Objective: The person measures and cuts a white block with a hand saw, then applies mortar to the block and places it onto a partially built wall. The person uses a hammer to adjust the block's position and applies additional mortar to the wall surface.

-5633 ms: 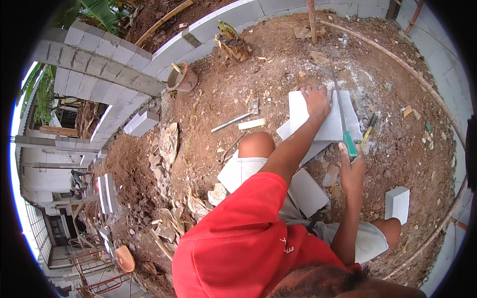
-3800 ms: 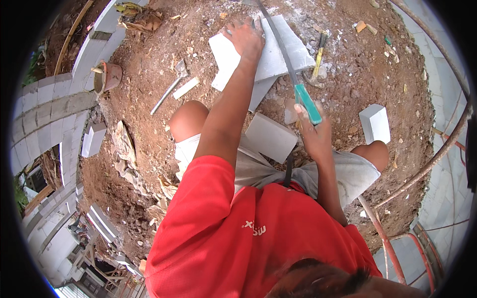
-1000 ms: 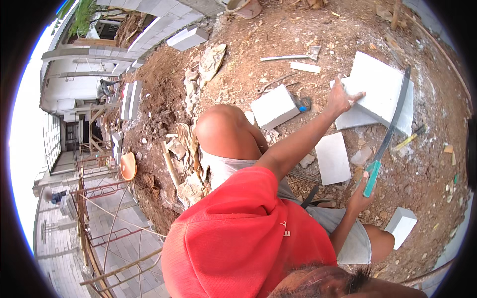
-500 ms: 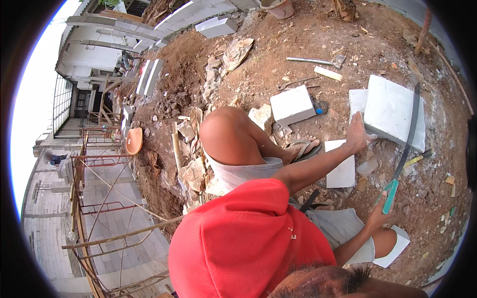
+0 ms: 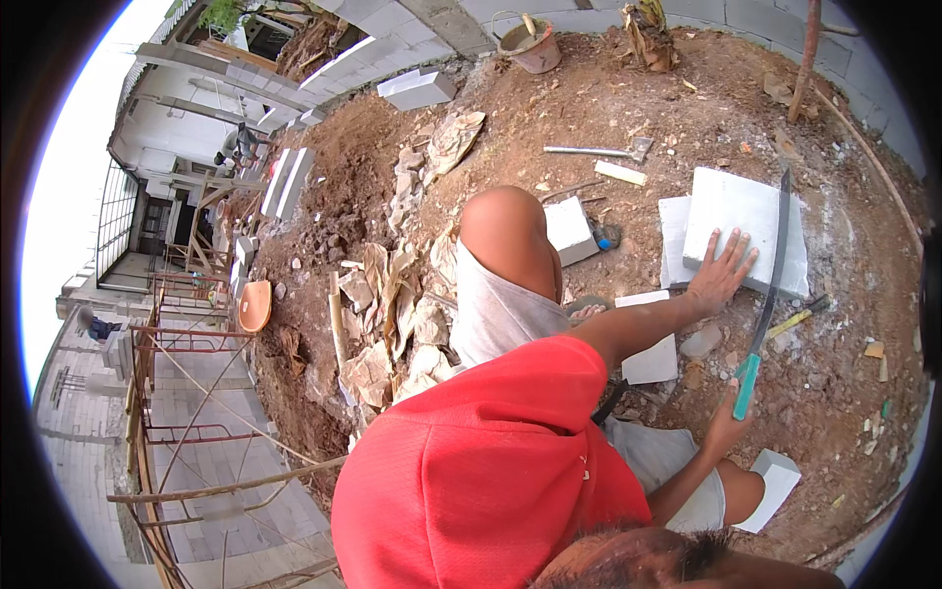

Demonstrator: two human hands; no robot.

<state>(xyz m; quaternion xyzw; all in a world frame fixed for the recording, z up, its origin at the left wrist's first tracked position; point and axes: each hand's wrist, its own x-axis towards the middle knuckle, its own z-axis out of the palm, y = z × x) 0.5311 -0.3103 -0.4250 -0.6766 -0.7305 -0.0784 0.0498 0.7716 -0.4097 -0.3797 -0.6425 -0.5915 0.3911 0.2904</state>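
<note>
My left hand (image 5: 721, 271) lies with fingers spread on the near left part of a white block (image 5: 741, 211). My right hand (image 5: 727, 420) is wrapped around the green handle of a handsaw (image 5: 772, 287). The saw's long dark blade runs away from me across the right part of the block; whether its teeth touch the surface I cannot tell. Beneath the block, a thinner white slab (image 5: 673, 240) sticks out on the left. Next to the saw, a yellow-handled tool (image 5: 797, 319) with a dark end rests on the dirt.
A hammer (image 5: 599, 151) and a white block (image 5: 570, 231) lie on the dirt beyond my left knee. White pieces (image 5: 651, 358) lie close to my legs. A bucket (image 5: 531, 49) stands by the far wall. Rubble and scaffolding (image 5: 201, 432) are at the left, with distant people.
My left hand has moved from the block's near left edge onto its top, fingers now spread. My left knee has shifted right. The saw remains in my right hand, across the block.
</note>
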